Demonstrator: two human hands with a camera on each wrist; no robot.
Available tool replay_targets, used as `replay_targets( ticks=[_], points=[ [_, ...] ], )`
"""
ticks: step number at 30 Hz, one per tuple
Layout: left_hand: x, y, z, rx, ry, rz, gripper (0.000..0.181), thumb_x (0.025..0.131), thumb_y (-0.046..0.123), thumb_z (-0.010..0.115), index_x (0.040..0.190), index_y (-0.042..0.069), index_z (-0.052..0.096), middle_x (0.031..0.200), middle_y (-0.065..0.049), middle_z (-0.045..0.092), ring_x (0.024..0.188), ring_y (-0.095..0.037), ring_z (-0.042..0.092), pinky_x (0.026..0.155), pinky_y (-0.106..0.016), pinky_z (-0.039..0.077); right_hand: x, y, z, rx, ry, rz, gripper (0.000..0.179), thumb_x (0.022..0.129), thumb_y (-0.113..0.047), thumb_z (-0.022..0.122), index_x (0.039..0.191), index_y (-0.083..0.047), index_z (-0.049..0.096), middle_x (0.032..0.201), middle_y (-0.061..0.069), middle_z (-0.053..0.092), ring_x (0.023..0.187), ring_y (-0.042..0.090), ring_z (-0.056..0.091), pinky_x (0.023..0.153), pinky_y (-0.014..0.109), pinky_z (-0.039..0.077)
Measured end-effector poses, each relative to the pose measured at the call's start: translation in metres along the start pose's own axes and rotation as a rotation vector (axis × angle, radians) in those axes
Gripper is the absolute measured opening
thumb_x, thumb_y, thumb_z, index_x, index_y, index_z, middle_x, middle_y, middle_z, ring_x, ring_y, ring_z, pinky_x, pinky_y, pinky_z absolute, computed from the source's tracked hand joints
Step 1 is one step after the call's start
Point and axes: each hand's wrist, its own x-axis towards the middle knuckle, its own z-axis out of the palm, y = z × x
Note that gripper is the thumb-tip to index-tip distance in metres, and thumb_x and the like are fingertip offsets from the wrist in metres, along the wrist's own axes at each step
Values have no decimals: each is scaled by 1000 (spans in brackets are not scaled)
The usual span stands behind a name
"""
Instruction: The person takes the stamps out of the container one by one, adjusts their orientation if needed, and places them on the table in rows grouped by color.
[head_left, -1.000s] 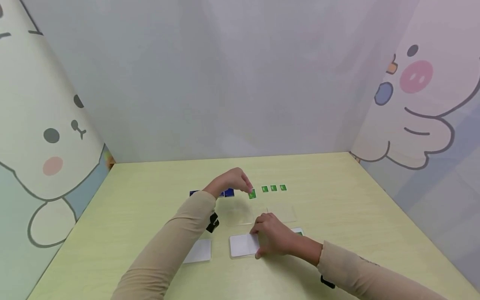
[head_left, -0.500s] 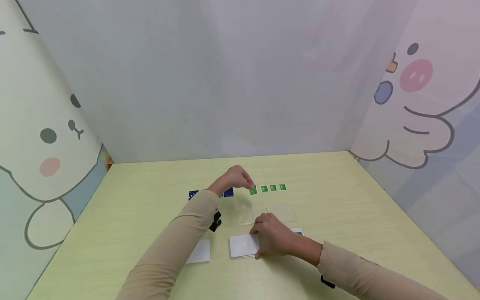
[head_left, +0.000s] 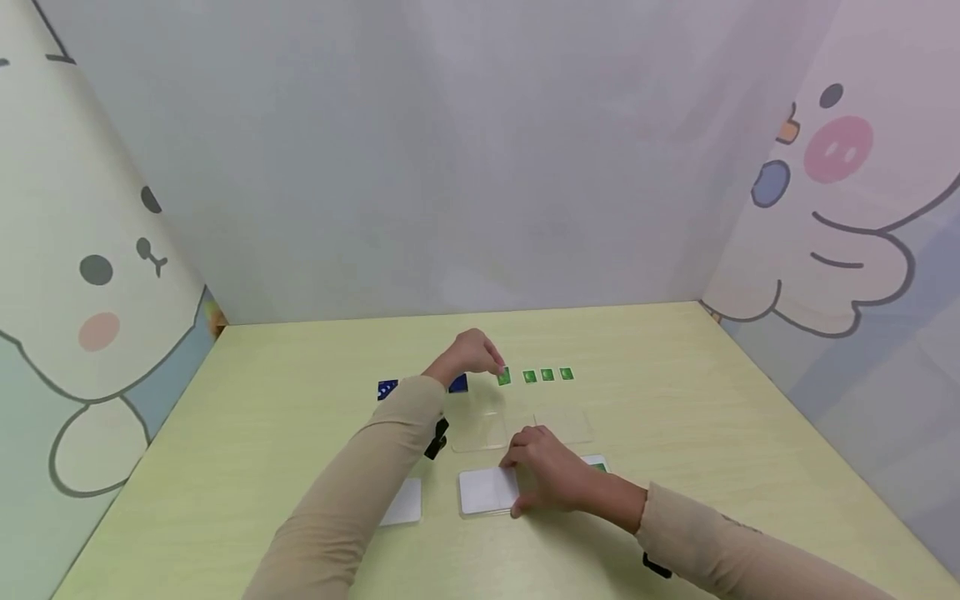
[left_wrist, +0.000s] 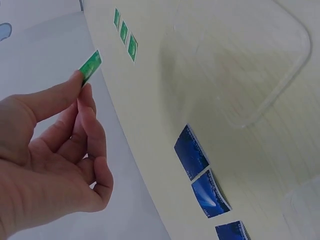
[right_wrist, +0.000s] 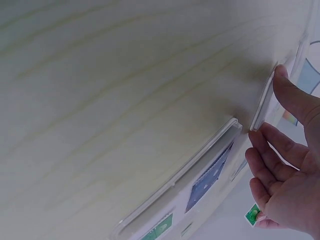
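Note:
My left hand [head_left: 472,352] pinches a small green stamp [left_wrist: 91,66] between thumb and fingertips. The left wrist view shows that stamp raised above the table, its other fingers curled loosely. To its right lie several smaller-looking green stamps [head_left: 547,375] in a row. Blue stamps [left_wrist: 192,152] lie on the left, partly hidden by the left arm in the head view. My right hand [head_left: 547,471] grips the right end of a clear flat case [head_left: 487,490] with a white card in it, thumb on the near edge, fingers on the far edge.
Two clear plastic covers [head_left: 480,435] lie behind the right hand. Another white card [head_left: 405,502] sits left, partly behind the left sleeve. Right of the gripped case, another clear case [right_wrist: 175,182] holds a blue stamp [right_wrist: 210,175] and green stamps. A grey wall [head_left: 450,167] rises behind the table.
My left hand has shifted slightly away from me with the green stamp pinched in it. More of the leftmost blue stamp shows beside the sleeve. The right hand keeps its hold on the case.

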Motion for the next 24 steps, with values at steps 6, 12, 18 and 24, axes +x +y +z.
replay_targets(
  ticks=[6,12,18,24],
  points=[
    [5,0,4,4,10,-19,14,83,16,74,92,7,77,115,-9,69,110,-23,60,95,-36,48,0,-1,-1,-11,7,-3,54,64,-48,85,104,-14,73,100,-5,68,93,10,53,93,34,43],
    [11,0,11,15,22,-51,11,82,18,75,91,11,76,111,-5,70,113,-24,58,107,-47,36,0,-1,0,-7,10,-13,53,64,-47,86,103,-14,73,100,-5,68,94,10,54,93,34,43],
    [15,1,20,18,39,-71,9,81,16,76,87,10,76,105,-5,71,107,-23,58,108,-47,32,0,0,1,-16,26,-38,52,63,-45,86,102,-14,73,98,-5,67,93,9,54,92,33,43],
    [19,3,25,23,48,-96,8,81,14,76,86,8,76,107,-7,70,113,-24,57,113,-49,27,0,0,2,-25,40,-56,51,63,-43,87,101,-14,73,96,-5,67,92,9,54,90,33,43]
  ],
)
